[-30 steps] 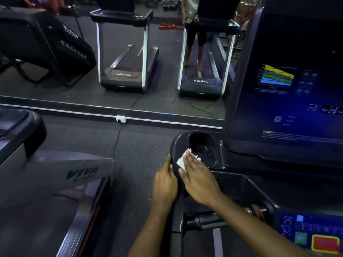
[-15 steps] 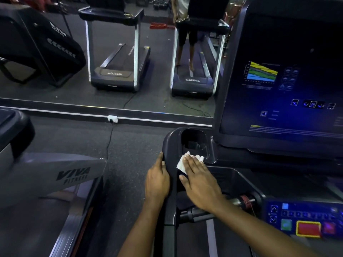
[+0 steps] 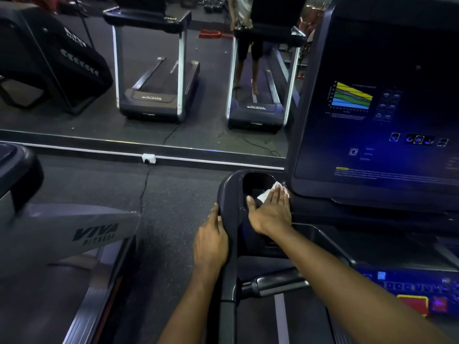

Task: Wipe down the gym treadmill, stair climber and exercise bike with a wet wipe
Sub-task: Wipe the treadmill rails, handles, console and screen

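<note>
I stand on a dark treadmill whose console (image 3: 372,135) fills the right of the head view. My right hand (image 3: 272,211) lies flat, fingers straight, pressing a white wet wipe (image 3: 267,192) against the right rim of the cup holder (image 3: 253,187), beside the console's lower left corner. Most of the wipe is hidden under my fingers. My left hand (image 3: 211,242) rests on the outer left edge of the treadmill's side rail (image 3: 227,289), fingers lying along it.
A short handlebar grip (image 3: 275,281) and a lit button panel with a red stop button (image 3: 413,305) sit near my right forearm. A neighbouring treadmill (image 3: 82,232) stands to the left. Ahead, a wall mirror (image 3: 149,70) reflects treadmills and a person's legs.
My right hand has slid the wipe forward and to the right, from the cup holder's near rim to its far right rim by the console. My left hand stays on the rail.
</note>
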Action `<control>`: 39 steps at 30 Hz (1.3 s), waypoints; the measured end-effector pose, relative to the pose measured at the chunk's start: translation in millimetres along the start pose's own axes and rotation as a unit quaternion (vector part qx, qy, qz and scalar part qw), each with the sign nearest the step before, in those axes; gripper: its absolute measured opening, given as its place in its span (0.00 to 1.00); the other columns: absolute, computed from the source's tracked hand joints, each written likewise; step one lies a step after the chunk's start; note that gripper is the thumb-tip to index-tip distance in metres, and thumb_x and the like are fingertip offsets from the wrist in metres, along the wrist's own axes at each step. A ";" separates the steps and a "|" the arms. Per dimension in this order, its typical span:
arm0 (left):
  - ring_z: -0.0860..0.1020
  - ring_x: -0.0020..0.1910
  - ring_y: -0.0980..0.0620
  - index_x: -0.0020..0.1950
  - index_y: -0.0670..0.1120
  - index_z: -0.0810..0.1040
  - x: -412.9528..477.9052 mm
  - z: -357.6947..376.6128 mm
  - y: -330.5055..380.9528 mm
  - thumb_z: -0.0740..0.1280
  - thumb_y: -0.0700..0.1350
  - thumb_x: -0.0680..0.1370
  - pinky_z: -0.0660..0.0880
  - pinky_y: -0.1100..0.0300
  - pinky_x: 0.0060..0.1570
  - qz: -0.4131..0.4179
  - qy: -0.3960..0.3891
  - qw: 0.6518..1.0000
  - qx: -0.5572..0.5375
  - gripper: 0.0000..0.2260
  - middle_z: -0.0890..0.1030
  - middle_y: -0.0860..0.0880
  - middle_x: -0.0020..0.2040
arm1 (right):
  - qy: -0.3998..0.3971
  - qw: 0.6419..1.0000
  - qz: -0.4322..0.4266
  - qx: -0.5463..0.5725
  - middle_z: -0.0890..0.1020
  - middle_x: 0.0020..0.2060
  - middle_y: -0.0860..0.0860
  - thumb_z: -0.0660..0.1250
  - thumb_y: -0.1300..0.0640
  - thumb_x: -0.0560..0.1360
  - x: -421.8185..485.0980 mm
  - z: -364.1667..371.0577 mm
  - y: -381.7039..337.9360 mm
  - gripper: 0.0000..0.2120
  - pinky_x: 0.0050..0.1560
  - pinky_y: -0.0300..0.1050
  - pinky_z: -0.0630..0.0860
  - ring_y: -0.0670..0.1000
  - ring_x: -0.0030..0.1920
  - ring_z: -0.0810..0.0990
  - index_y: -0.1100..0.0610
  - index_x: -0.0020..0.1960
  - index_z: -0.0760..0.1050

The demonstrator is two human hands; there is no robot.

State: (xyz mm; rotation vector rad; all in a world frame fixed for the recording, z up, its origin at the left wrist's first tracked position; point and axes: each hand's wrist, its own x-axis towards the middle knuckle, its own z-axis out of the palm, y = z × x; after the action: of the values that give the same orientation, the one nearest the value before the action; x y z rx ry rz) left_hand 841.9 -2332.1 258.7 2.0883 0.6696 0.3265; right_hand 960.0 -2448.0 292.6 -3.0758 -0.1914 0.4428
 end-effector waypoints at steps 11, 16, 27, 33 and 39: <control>0.80 0.59 0.42 0.80 0.56 0.63 4.8 -1.2 6.4 0.52 0.49 0.86 0.77 0.45 0.57 -0.012 0.002 1.000 0.027 0.21 0.81 0.43 0.64 | 0.040 0.970 0.143 0.192 0.51 0.81 0.61 0.57 0.29 0.77 59.0 -29.3 -22.8 0.52 0.78 0.52 0.58 0.61 0.80 0.56 0.66 0.81 0.40; 0.80 0.58 0.42 0.80 0.56 0.63 6.3 0.7 5.3 0.52 0.49 0.86 0.77 0.46 0.57 -0.011 0.005 1.000 0.025 0.21 0.81 0.43 0.63 | 0.035 0.977 0.115 0.177 0.50 0.81 0.62 0.50 0.27 0.78 63.9 -28.4 -25.5 0.51 0.79 0.50 0.53 0.59 0.81 0.53 0.68 0.80 0.43; 0.81 0.56 0.40 0.78 0.52 0.68 4.4 -0.8 7.3 0.52 0.49 0.86 0.76 0.49 0.52 -0.017 0.013 1.000 0.005 0.19 0.83 0.41 0.60 | -0.039 0.964 -0.222 0.143 0.46 0.82 0.57 0.44 0.43 0.87 40.6 -14.5 -58.4 0.32 0.78 0.41 0.35 0.51 0.82 0.41 0.64 0.82 0.46; 0.82 0.52 0.41 0.71 0.48 0.73 0.7 -2.2 7.9 0.52 0.48 0.86 0.76 0.49 0.49 -0.021 0.017 1.000 -0.005 0.17 0.84 0.42 0.55 | -0.049 0.948 -0.285 0.131 0.45 0.82 0.51 0.44 0.41 0.86 6.3 13.5 -28.6 0.32 0.76 0.38 0.35 0.43 0.80 0.39 0.59 0.82 0.46; 0.81 0.52 0.40 0.70 0.49 0.73 -2.7 -6.5 10.3 0.52 0.48 0.86 0.76 0.47 0.50 -0.023 0.011 1.000 0.009 0.17 0.83 0.41 0.54 | -0.081 0.949 -0.180 0.245 0.32 0.80 0.53 0.46 0.39 0.85 19.3 -21.8 -52.8 0.36 0.80 0.48 0.40 0.52 0.81 0.35 0.60 0.82 0.37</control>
State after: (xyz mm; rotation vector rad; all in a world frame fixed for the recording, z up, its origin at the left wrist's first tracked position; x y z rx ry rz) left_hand 840.2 -2333.9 271.0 2.0856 0.7366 0.3196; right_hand 978.3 -2393.5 310.6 -2.4488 -0.5445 0.6122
